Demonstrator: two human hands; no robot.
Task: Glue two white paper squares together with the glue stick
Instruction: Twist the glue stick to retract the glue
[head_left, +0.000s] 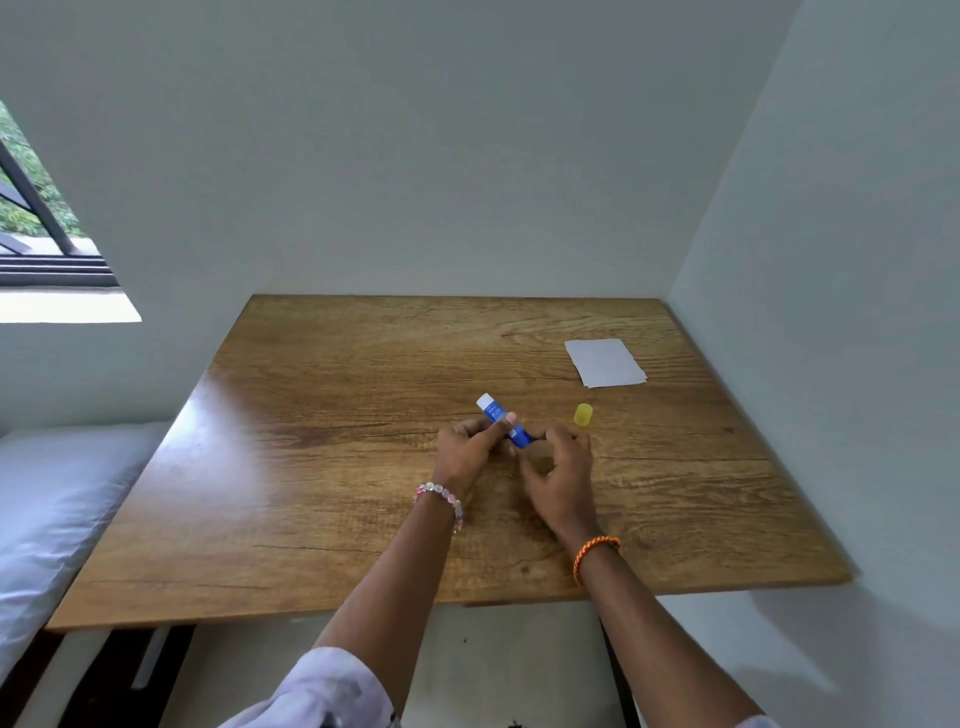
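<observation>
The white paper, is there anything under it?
The white paper lies flat on the wooden table. A second edge peeks out along its near and right sides, so another sheet seems to lie beneath. The rest of that sheet is covered.

Bench (322, 467) set into a corner: one wall behind it, another along its right edge. Paper squares (605, 362) lie stacked on the bench at far right, near the back. Cap (583, 414) lies on the bench just in front of the papers, apart from them. Glue stick (503, 420) at bench centre, left of the cap, held above the surface between left hand (467, 451) and right hand (562, 467). Bed (57, 509) beside the bench, left. Window (36, 208) in the wall at far left.
</observation>
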